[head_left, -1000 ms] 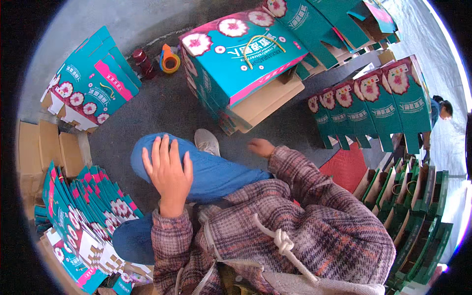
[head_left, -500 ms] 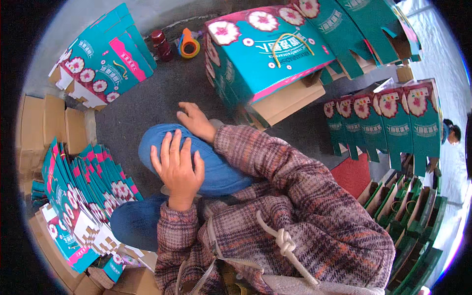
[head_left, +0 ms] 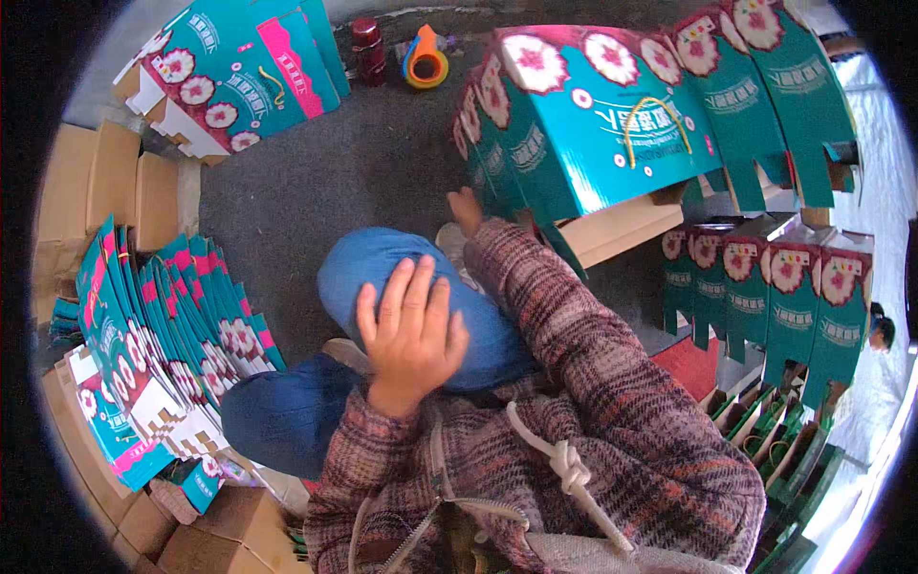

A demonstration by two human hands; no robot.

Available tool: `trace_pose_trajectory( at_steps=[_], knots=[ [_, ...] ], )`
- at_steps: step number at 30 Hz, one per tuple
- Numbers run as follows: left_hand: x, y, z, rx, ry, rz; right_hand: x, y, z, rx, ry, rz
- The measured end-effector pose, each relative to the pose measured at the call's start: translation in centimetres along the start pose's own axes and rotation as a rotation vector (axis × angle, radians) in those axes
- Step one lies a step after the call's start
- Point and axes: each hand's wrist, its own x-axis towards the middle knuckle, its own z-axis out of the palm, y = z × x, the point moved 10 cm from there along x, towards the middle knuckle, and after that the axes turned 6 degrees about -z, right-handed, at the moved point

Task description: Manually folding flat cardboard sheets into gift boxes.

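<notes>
My left hand (head_left: 411,330) lies flat on the blue trouser knee (head_left: 363,258), its fingers spread and nothing in them. Stretched forward, my right hand (head_left: 466,210) is at the near left corner of a large teal carton (head_left: 612,124). That carton has pink fruit pictures and a yellow cord handle (head_left: 660,120). The right hand is small and partly hidden, so its fingers do not show well; I cannot tell whether it touches the carton.
Folded teal cartons (head_left: 182,297) stand in a row at left, near brown boxes (head_left: 158,201). Flat cartons (head_left: 239,77) lean at the back left, beside a dark red bottle (head_left: 367,53) and an orange tape roll (head_left: 425,65). Assembled cartons (head_left: 794,297) line the right.
My right hand has moved from beside the knee forward and right to the carton. My left hand stays on the knee. The view has shifted, so the surroundings sit differently.
</notes>
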Motion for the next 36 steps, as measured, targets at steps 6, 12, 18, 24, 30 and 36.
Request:
trace_pose_trajectory(
  at_steps=[6, 12, 18, 24, 30, 36],
  knots=[
    [0.6, 0.1, 0.7, 0.013, -0.007, 0.02, 4.5, 3.7, -3.8, 0.136, 0.371, -0.151],
    [1.1, 0.4, 1.5, 0.037, -0.027, 0.054, 4.0, 3.4, -3.1, 0.085, 0.216, -0.028],
    [1.9, 0.9, 1.9, 0.0, -0.054, 0.075, 3.6, 3.9, -4.3, 0.324, 0.182, 0.014],
    [2.3, 1.1, 2.3, 0.009, -0.054, 0.084, 4.1, 4.8, -5.0, 0.4, 0.173, 0.033],
    [2.4, 1.1, 2.4, 0.018, -0.065, 0.094, 4.3, 5.1, -4.7, 0.453, 0.156, 0.038],
    [2.2, 1.2, 2.3, 0.028, -0.057, 0.092, 4.8, 5.4, -4.5, 0.492, 0.131, 0.036]
  ],
)
